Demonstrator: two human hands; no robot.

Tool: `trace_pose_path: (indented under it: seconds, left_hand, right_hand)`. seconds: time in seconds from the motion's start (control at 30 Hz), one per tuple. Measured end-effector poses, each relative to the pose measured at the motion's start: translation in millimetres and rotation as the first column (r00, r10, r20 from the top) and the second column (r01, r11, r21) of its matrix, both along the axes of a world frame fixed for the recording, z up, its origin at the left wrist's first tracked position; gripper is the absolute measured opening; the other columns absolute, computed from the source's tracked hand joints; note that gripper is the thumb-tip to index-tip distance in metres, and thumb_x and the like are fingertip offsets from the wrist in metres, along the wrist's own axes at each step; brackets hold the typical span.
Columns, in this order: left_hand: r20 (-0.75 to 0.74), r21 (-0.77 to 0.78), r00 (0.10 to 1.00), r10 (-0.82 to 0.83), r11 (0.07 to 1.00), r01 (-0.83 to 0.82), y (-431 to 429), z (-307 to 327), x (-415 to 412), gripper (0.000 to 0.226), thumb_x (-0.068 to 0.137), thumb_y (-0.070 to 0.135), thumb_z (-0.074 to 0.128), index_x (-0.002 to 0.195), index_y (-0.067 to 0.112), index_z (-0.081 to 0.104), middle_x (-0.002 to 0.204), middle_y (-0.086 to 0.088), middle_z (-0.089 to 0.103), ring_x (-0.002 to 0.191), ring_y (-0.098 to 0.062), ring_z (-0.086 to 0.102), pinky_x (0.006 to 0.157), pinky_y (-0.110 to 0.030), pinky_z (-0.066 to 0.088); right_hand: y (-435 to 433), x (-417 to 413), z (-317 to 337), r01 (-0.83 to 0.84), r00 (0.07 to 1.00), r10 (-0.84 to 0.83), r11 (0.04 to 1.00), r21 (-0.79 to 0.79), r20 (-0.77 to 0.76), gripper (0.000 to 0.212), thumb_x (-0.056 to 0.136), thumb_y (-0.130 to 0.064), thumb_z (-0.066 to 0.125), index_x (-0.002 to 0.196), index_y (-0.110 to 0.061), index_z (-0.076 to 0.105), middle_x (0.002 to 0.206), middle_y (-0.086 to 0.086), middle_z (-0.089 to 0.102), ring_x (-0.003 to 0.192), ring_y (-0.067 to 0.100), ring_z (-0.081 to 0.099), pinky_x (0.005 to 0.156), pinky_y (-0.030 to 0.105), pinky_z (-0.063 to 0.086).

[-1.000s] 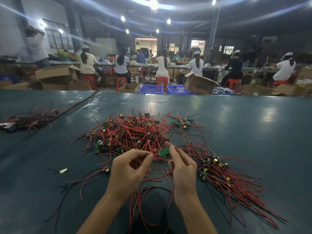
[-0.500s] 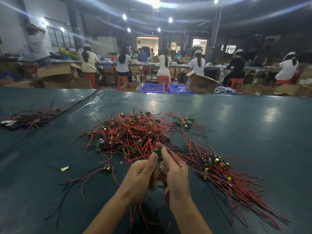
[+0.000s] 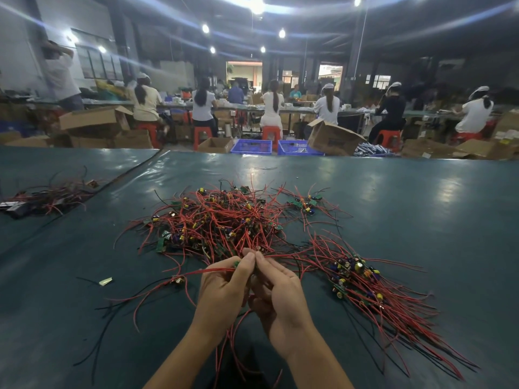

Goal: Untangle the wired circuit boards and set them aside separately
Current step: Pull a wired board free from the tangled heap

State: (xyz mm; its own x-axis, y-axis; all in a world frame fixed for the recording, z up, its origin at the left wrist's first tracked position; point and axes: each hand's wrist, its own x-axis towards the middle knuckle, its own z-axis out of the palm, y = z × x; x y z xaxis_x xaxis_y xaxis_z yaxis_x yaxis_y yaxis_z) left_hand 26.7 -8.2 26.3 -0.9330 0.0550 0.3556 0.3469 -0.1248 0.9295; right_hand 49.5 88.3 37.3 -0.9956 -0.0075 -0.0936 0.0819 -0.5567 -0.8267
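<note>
Pinching one wired board (image 3: pixel 236 263) together, the left hand (image 3: pixel 224 287) and right hand (image 3: pixel 278 293) meet just nearside of the tangled pile (image 3: pixel 222 220); next, I'd judge: tease its wires free, lay it right.

Bare left hand (image 3: pixel 222 293) and bare right hand (image 3: pixel 280 300) on slim, unsleeved forearms (image 3: pixel 182 356).

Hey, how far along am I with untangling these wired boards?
Partly through. Done: a separated pile lies at the right, its red wires fanned out side by side. In hand: your left hand and right hand pinch one wired board just in front of the tangled heap. Left: that heap, which looks the larger share, plus a small cluster beyond it.
</note>
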Motion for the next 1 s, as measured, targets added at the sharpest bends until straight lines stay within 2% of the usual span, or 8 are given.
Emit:
trace_pose_path:
  seconds: [0.07, 0.13, 0.23, 0.3, 0.47, 0.8, 0.9, 1.0]
  left_hand:
    - [-0.033, -0.057, 0.998, 0.044, 0.997, -0.046, -1, -3, -2, 0.037, 0.090, 0.019, 0.063, 0.056, 0.006, 0.061, 0.050, -0.006, 0.054, 0.050, -0.011, 0.050, 0.049, -0.022, 0.040]
    - [-0.098, -0.131, 0.993, 0.071, 0.988, -0.084, -1, -6, -2, 0.043, 0.092, 0.020, 0.063, 0.055, -0.001, 0.054, 0.047, -0.006, 0.044, 0.046, -0.011, 0.041, 0.048, -0.024, 0.033]
    - [-0.224, -0.241, 0.971, 0.086, 0.960, -0.141, 0, -9, 0, 0.048, 0.089, 0.027, 0.064, 0.053, -0.002, 0.049, 0.045, 0.002, 0.038, 0.045, -0.008, 0.034, 0.047, -0.021, 0.029]
    - [-0.290, -0.286, 0.954, 0.078, 0.944, -0.164, 0, -9, 1, 0.050, 0.086, 0.035, 0.062, 0.051, 0.001, 0.048, 0.044, -0.001, 0.037, 0.044, -0.007, 0.034, 0.047, -0.021, 0.028]
    - [-0.388, -0.369, 0.921, 0.046, 0.907, -0.201, -4, -9, 0, 0.057, 0.084, 0.047, 0.056, 0.051, 0.001, 0.047, 0.045, -0.007, 0.042, 0.043, -0.022, 0.039, 0.046, -0.037, 0.034]
    - [-0.502, -0.509, 0.865, 0.010, 0.805, -0.304, -8, -10, 0, 0.052, 0.087, 0.048, 0.052, 0.051, 0.012, 0.044, 0.045, 0.000, 0.047, 0.041, -0.016, 0.046, 0.044, -0.036, 0.040]
    - [-0.547, -0.510, 0.837, 0.003, 0.792, -0.336, -8, -8, 2, 0.045, 0.088, 0.047, 0.052, 0.052, 0.023, 0.038, 0.044, 0.003, 0.044, 0.041, -0.009, 0.042, 0.044, -0.025, 0.035]
    - [-0.550, -0.514, 0.835, 0.004, 0.787, -0.343, -9, -5, 2, 0.048, 0.088, 0.045, 0.053, 0.051, 0.019, 0.038, 0.044, 0.004, 0.042, 0.040, -0.009, 0.039, 0.044, -0.023, 0.031]
  right_hand:
    - [1, -1, 1, 0.001, 0.997, 0.000, 1.000, -0.014, 0.080, 0.020, 0.091, -0.023, 0.062, 0.093, -0.014, 0.081, 0.081, 0.001, 0.075, 0.063, 0.009, 0.069, 0.047, 0.020, 0.048]
    - [7, -4, 2, 0.037, 0.991, -0.027, 0.997, -0.073, 0.133, 0.025, 0.097, -0.023, 0.056, 0.095, -0.011, 0.078, 0.058, -0.008, 0.054, 0.040, 0.005, 0.045, 0.035, 0.018, 0.032]
    - [21, -10, 0, 0.094, 0.986, -0.069, 0.982, -0.166, 0.152, 0.023, 0.099, -0.019, 0.052, 0.102, -0.006, 0.070, 0.054, -0.008, 0.027, 0.037, 0.003, 0.019, 0.031, 0.017, 0.019]
    - [28, -11, 0, 0.123, 0.983, -0.092, 0.974, -0.189, 0.162, 0.023, 0.099, -0.018, 0.051, 0.099, -0.006, 0.070, 0.054, -0.008, 0.029, 0.036, 0.003, 0.020, 0.031, 0.017, 0.020]
    - [35, -15, -1, 0.187, 0.973, -0.156, 0.963, -0.193, 0.168, 0.024, 0.101, -0.018, 0.048, 0.098, -0.006, 0.068, 0.052, -0.007, 0.031, 0.034, 0.003, 0.019, 0.030, 0.017, 0.019]
    - [42, -19, 1, 0.351, 0.933, -0.301, 0.882, -0.314, 0.197, 0.018, 0.100, -0.017, 0.051, 0.096, -0.007, 0.066, 0.050, -0.008, 0.034, 0.033, 0.003, 0.029, 0.028, 0.015, 0.021]
    - [43, -19, 1, 0.404, 0.913, -0.365, 0.870, -0.283, 0.183, 0.016, 0.097, -0.021, 0.057, 0.094, -0.011, 0.068, 0.052, -0.008, 0.035, 0.034, 0.003, 0.027, 0.028, 0.016, 0.021]
    - [45, -18, 0, 0.446, 0.894, -0.418, 0.863, -0.238, 0.160, 0.008, 0.093, -0.017, 0.063, 0.092, -0.013, 0.070, 0.057, -0.007, 0.046, 0.036, 0.003, 0.029, 0.031, 0.016, 0.023]
